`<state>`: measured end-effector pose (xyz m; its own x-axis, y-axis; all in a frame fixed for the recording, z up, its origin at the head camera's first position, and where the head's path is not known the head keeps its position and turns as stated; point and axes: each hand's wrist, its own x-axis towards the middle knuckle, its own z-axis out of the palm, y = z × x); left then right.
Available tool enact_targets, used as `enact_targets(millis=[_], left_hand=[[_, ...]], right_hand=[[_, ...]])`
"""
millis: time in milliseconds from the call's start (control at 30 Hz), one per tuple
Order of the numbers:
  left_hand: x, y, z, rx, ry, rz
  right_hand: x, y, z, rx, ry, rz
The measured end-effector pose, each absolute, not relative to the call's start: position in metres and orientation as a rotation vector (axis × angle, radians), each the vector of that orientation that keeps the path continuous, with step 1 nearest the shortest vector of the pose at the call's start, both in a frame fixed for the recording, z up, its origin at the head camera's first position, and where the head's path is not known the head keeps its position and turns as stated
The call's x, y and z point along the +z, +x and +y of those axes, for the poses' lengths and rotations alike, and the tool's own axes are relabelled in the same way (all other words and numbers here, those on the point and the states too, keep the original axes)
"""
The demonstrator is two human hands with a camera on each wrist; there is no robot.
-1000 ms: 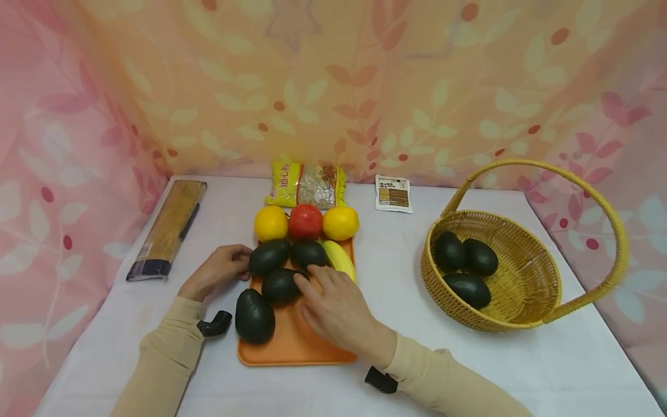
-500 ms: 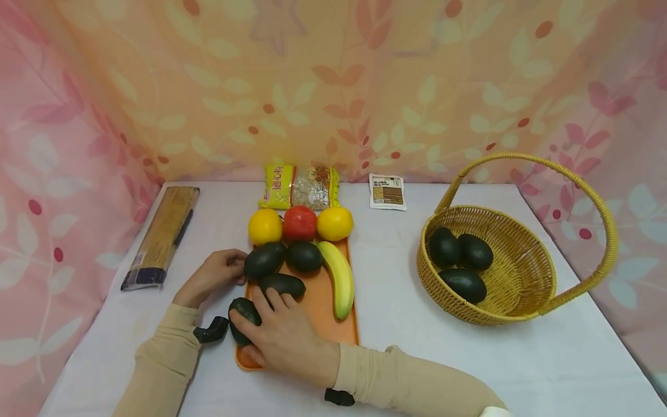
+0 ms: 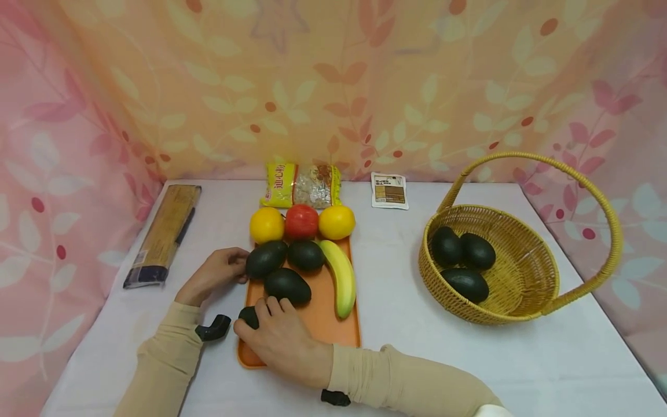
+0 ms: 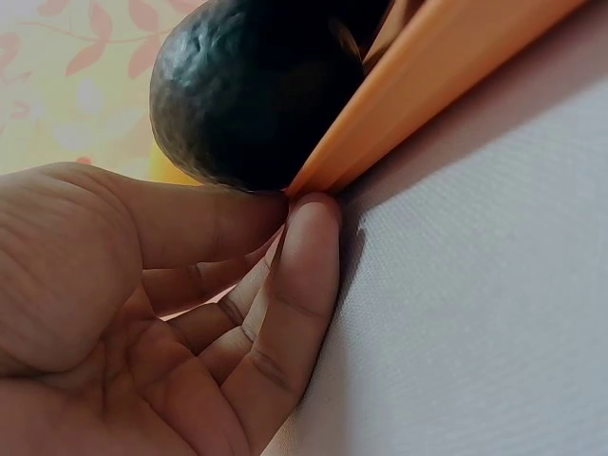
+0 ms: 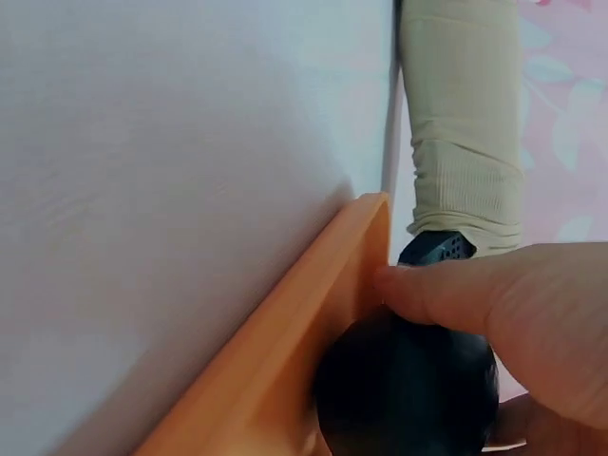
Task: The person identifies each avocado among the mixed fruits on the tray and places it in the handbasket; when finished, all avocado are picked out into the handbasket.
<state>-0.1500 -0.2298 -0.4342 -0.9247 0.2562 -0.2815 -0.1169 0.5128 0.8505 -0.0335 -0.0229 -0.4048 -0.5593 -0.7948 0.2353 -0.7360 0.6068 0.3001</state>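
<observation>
While the right hand [image 3: 283, 341] lies over the near left corner of the orange tray [image 3: 325, 324], its fingers are curled round a dark avocado [image 3: 249, 316], so this hand is grasping the fruit. In the right wrist view the thumb [image 5: 475, 290] presses on top of that avocado [image 5: 408, 394], which sits against the tray's raised rim [image 5: 285, 351]. Whether the fruit has left the tray floor cannot be told.

Just beyond the grasped fruit lies a second avocado [image 3: 287, 285]; further from the grip, a third avocado [image 3: 266, 259] and a fourth avocado [image 3: 306, 255] lie side by side. The left hand [image 3: 215, 274] rests on the tablecloth [image 3: 406, 289] at the tray's left edge, fingertips against the third avocado. In the left wrist view its fingers [image 4: 294, 285] are loosely bent and touch both the rim and that fruit [image 4: 256, 90]; it holds nothing.

To the right of the grip a banana [image 3: 340, 277] lies along the tray. At the far end stand an orange [image 3: 267, 225], a tomato [image 3: 301, 222] and another orange [image 3: 336, 222].

Well to the right of the grip, a wicker basket [image 3: 526, 289] holds three more avocados [image 3: 464, 263].
</observation>
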Motion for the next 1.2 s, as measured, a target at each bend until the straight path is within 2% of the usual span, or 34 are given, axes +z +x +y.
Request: enact_targets(millis=[233,467,800,1033,1200], left_hand=[[-0.436,-0.149,-0.229,1.417,0.121,2.374],[-0.436,-0.148,-0.229,1.421,0.123,2.375],[-0.434,-0.15,-0.229,1.373,0.11,2.392],[-0.431,-0.152,-0.229,1.369,0.132,2.413],[-0.433,-0.151,-0.229,1.387,0.111,2.397]], right_hand=[[-0.399,-0.035,-0.011,-0.102,1.258,-2.508],[-0.363,-0.047,0.027,0.211,1.178,-2.571],[-0.316,-0.072,0.14,0.456,0.627,-2.534],[-0.311,-0.074,0.225,0.494,0.295,-2.552],[-0.318,-0.07,0.273,0.405,0.183,-2.612]])
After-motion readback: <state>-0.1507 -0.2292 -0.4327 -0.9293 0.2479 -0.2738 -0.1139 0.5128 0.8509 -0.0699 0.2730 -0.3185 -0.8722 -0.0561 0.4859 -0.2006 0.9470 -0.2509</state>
